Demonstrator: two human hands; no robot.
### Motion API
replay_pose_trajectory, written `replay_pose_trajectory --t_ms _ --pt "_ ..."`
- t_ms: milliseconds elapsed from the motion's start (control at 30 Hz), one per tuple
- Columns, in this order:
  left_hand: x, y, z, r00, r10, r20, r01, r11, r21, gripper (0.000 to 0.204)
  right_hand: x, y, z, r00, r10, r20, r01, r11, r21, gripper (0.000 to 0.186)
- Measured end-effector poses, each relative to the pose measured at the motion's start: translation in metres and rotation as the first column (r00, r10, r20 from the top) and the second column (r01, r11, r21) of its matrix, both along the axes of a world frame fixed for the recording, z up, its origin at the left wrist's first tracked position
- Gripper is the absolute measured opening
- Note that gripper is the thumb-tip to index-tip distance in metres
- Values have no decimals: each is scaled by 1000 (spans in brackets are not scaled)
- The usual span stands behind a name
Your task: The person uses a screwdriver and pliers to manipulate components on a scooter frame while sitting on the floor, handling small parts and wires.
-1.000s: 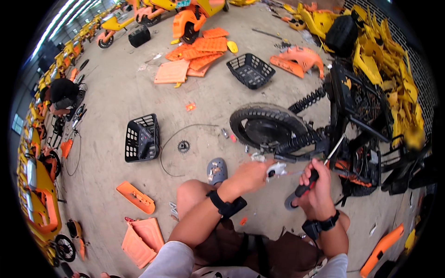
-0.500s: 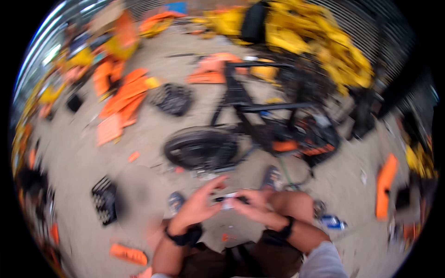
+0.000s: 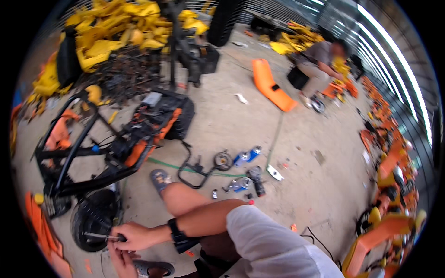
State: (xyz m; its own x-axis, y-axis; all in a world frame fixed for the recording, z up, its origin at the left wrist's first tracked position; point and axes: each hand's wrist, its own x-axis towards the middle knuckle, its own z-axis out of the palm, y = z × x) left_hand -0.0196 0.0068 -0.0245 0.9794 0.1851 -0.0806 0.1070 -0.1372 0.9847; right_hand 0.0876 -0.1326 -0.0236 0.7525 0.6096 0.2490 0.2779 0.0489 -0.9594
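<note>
Shifting from lower middle to lower left since the earlier frame, both bare hands are now sitting close together as the view is turning rightward. At far left, flat orange plastic panels are lying beyond a black wheel with a rubber tyre. Above it, a black tubular metal frame is blocking part of the wheel. Just beside the wheel, the right hand is gripping a dark-handled screwdriver with a thin metal shaft, probably holding it by the handle to keep the shaft pointing left; whether the tip is touching the wheel, I cannot tell. Below, the left hand is lying near the shaft, perhaps for support; whether it is holding anything, I cannot tell. Farther right, a bent black metal tube bracket is resting near blue-and-white cylindrical cans and a black, elongated tool-like object, apparently left within reach. Beyond, a long curved orange plastic panel is lying before a crouching co-worker, and the right forearm is crossing the body, hiding some floor
</note>
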Motion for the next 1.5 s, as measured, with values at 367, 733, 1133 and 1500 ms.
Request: replay_pose_trajectory --t_ms 367,733,1133,1500 --pt "-7 -12 28 994 111 12 -112 992 65 22 -5 38 -31 992 -117 46 115 993 35 19" --pt "3 -19 38 988 129 86 -147 954 260 39 -19 14 19 970 -244 -16 244 969 47 18" --pt "-4 -24 52 960 249 130 -281 883 375 28 -11 69 -45 982 -116 -150 138 980 141 17" --pt "-31 32 31 923 361 131 -384 872 304 25 -15 54 20 732 230 -641 -187 973 136 27"
